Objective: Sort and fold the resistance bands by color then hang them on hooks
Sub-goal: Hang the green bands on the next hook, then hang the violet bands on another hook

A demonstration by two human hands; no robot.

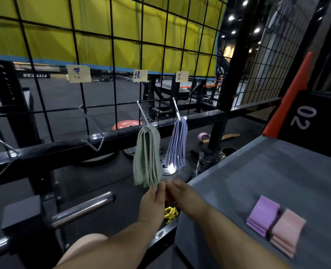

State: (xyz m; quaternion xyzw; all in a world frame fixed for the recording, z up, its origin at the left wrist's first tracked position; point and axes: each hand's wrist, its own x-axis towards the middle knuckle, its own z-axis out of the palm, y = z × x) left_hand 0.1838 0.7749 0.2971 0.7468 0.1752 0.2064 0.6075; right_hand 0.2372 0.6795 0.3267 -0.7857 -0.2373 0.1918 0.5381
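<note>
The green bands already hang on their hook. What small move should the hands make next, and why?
Probably leave the green flat resistance bands and send the right hand to the folded purple band stack on the grey platform. Green and pale blue bands already hang; the folded pink band stack also waits, and a bare wire hook stands left.

Four hooks (142,113) jutted out, three labels (79,74) were taped above, two bundles hung, green bundle (147,158) and blue bundle (177,142), two folded stacks lay, purple stack (263,216) and pink stack (287,230).
</note>
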